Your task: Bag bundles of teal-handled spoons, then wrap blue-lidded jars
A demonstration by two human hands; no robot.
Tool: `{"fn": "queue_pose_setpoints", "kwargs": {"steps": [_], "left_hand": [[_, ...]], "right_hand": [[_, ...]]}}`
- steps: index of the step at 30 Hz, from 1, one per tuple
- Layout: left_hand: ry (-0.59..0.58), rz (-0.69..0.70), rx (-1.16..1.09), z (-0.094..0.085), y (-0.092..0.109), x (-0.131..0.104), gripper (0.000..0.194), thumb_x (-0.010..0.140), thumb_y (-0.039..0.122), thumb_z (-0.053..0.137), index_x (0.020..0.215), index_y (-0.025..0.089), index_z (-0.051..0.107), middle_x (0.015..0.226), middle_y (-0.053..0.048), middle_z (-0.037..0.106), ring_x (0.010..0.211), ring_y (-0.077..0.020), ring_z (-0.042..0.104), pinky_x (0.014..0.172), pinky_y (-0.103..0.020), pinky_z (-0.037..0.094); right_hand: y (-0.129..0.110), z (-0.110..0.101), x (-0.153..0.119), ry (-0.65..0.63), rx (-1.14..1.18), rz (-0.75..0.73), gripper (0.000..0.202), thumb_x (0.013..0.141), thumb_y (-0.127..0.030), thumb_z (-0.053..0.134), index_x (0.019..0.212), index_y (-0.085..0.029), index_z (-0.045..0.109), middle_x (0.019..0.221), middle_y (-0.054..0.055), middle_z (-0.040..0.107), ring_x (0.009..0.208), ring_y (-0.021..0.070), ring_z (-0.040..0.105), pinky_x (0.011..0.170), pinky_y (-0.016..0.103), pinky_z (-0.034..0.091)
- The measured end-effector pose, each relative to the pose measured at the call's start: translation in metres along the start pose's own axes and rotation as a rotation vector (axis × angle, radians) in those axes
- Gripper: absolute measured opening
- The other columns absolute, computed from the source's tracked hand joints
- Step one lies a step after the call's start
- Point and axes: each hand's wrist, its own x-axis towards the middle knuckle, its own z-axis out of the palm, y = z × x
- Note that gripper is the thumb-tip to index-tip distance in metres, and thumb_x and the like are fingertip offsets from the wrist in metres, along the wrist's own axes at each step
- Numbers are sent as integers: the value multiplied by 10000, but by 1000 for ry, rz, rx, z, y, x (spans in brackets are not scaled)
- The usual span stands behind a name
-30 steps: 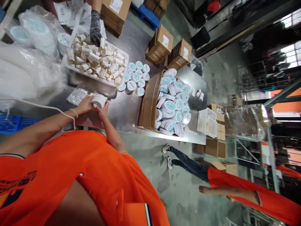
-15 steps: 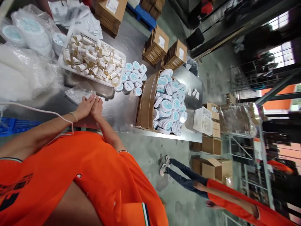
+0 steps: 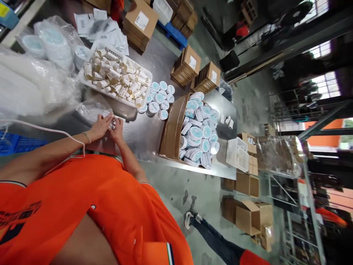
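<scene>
My left hand, with a band at the wrist, and my right hand meet low over the metal table. The fingers of both are closed around a small whitish item, too covered to identify. Clear plastic wrap lies just beyond my left hand. Above it, a white basket holds several small labelled bottles. Several round white tins with blue lids stand right of the basket. More tins fill an open cardboard box farther right.
Wrapped stacks of round lids and white sachets lie at upper left. Folded cartons stand at the table's far side. A white cable crosses my left forearm. Empty baskets are at right; a person's legs show below.
My hands have parted slightly at the fingertips, and a small whitish item now shows between them. The view has shifted, and the other person is lower, partly out of frame.
</scene>
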Motion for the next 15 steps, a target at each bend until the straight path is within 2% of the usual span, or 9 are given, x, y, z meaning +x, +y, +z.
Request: {"fn": "queue_pose_setpoints", "kwargs": {"steps": [2, 4, 7, 10, 12, 15], "left_hand": [[30, -15, -18, -3, -10, 5, 763, 1030, 121, 534, 1792, 112, 501, 1869, -179, 392, 1512, -462, 495, 1197, -616, 544], [48, -21, -32, -8, -17, 9, 806, 999, 124, 613, 1792, 78, 481, 1851, -206, 411, 1499, -446, 514, 1249, -599, 502], [31, -29, -26, -11, -17, 8, 760, 1019, 106, 577, 1776, 89, 507, 1844, -194, 429, 1471, -454, 523, 1189, -577, 531], [35, -25, -15, -9, -13, 3, 694, 1073, 92, 423, 1760, 92, 520, 1856, -181, 417, 1446, -456, 519, 1086, -585, 572], [72, -21, -8, -9, -17, 2, 711, 1047, 94, 451, 1756, 65, 496, 1847, -221, 415, 1434, -448, 541, 1120, -618, 558], [107, 32, 16, -13, -32, 8, 815, 970, 123, 559, 1765, 21, 413, 1799, -310, 437, 1488, -470, 542, 1205, -695, 486]], "right_hand": [[-2, -3, 3, 4, 26, -12, 576, 948, -345, 914, 1457, -143, 734, 1468, 181, 656, 1417, 290, 637, 1143, 395, 628], [-5, -3, 7, -44, 29, -75, 422, 974, -374, 899, 1342, -193, 804, 1304, 123, 725, 1290, 271, 700, 1114, 378, 638], [-12, 5, 11, -111, -29, -139, 175, 993, -292, 862, 1142, -203, 844, 1078, 58, 743, 1126, 234, 722, 1121, 379, 626], [-23, 19, 17, -100, -73, -109, 20, 976, -157, 821, 981, -162, 802, 1043, 39, 726, 1127, 210, 693, 1143, 373, 607], [-27, 24, 20, -89, -52, -102, 56, 966, -110, 814, 999, -151, 794, 1088, 41, 730, 1150, 201, 693, 1153, 349, 607], [-27, 23, 22, -45, 26, -121, 315, 920, -85, 887, 1218, -143, 804, 1312, 86, 735, 1296, 215, 690, 1210, 335, 594]]}}
